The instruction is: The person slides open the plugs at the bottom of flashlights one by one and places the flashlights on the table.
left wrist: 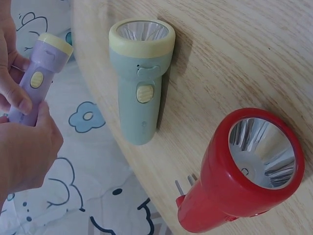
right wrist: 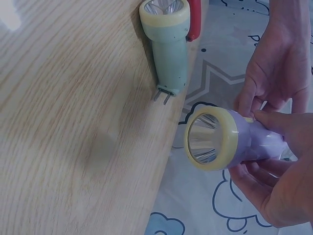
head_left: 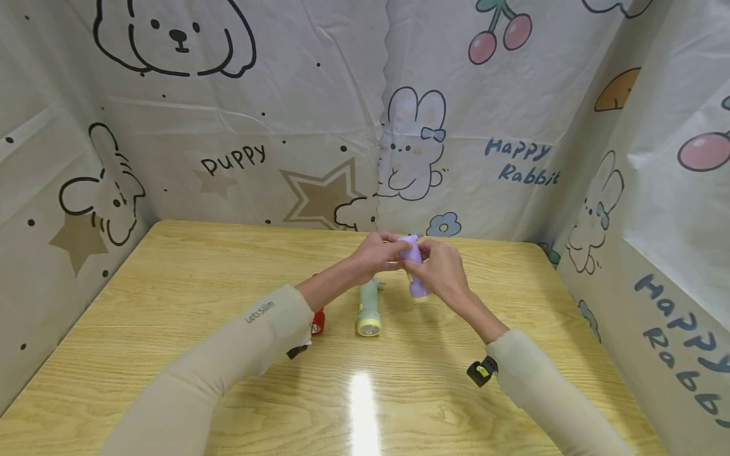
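Observation:
Both hands hold a purple flashlight [head_left: 419,288] with a pale yellow rim above the far part of the table. My left hand [head_left: 375,256] has its fingers at the tail end, thumb against the body. Around the body from the other side, my right hand [head_left: 443,269] grips it. The lens [right wrist: 204,138] faces back toward me and down, as the right wrist view shows. A yellow switch [left wrist: 36,79] shows on the side in the left wrist view. Fingers cover most of the tail end.
A mint green flashlight [head_left: 369,310] lies on the wooden table [head_left: 228,266], plug prongs [right wrist: 163,96] out of its tail. Left of it lies a red flashlight [left wrist: 210,191], also with prongs, partly behind my left forearm in the head view. Printed cloth [head_left: 319,114] walls the table's back and sides.

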`<control>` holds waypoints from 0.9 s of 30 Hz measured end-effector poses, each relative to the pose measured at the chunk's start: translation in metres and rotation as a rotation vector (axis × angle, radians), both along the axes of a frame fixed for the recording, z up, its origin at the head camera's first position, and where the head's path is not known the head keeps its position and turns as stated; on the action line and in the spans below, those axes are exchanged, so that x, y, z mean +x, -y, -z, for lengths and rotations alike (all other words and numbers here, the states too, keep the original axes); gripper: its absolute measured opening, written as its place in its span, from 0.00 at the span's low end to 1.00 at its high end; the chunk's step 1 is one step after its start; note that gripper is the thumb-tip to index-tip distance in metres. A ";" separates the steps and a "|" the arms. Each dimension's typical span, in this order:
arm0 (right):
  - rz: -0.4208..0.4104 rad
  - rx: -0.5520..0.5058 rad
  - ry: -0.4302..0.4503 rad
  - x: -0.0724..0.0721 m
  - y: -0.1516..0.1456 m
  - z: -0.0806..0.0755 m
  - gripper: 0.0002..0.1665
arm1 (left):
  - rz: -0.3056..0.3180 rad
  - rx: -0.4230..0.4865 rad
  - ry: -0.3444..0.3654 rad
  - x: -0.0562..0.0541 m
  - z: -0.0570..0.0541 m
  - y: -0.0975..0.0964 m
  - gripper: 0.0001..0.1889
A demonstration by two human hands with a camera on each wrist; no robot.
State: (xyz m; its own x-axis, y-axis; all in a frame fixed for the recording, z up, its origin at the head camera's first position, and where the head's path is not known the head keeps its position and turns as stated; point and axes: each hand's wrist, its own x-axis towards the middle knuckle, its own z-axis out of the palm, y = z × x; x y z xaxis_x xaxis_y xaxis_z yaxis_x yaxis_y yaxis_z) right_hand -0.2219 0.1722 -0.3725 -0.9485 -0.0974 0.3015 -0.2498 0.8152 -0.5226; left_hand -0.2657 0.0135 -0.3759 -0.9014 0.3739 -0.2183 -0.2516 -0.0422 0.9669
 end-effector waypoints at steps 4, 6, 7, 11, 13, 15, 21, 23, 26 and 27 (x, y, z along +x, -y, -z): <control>0.011 -0.001 0.025 0.000 -0.001 0.001 0.18 | 0.008 -0.019 0.015 -0.001 0.002 -0.001 0.17; 0.014 -0.004 0.038 0.000 -0.001 0.001 0.19 | 0.016 -0.022 0.019 -0.001 0.003 -0.002 0.18; 0.016 -0.003 0.044 0.000 -0.001 0.001 0.19 | 0.018 -0.023 0.021 -0.001 0.003 -0.002 0.17; 0.020 -0.003 0.065 0.000 -0.002 0.003 0.20 | 0.029 -0.016 0.029 0.000 0.004 -0.004 0.16; 0.024 -0.005 0.074 0.000 -0.003 0.003 0.19 | 0.033 -0.014 0.031 0.001 0.003 -0.005 0.16; 0.028 -0.008 0.082 0.000 -0.003 0.004 0.19 | 0.039 -0.011 0.032 0.002 0.003 -0.006 0.15; 0.039 -0.001 0.096 0.000 -0.004 0.005 0.19 | 0.044 -0.032 0.046 0.002 0.006 -0.008 0.16; 0.036 0.002 0.099 0.000 -0.004 0.006 0.19 | 0.046 -0.045 0.046 0.002 0.006 -0.008 0.16; 0.029 -0.001 0.107 0.001 -0.005 0.007 0.20 | 0.054 -0.053 0.047 0.002 0.007 -0.008 0.16; 0.028 -0.003 0.110 0.001 -0.005 0.007 0.20 | 0.059 -0.053 0.047 0.001 0.007 -0.008 0.16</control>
State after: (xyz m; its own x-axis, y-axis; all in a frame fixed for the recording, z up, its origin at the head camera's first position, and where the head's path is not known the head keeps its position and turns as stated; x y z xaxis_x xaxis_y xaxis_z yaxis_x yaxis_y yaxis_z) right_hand -0.2212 0.1771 -0.3797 -0.9782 -0.0699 0.1954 -0.1680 0.8196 -0.5478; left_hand -0.2644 0.0218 -0.3833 -0.8667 0.4124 -0.2807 -0.2971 0.0252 0.9545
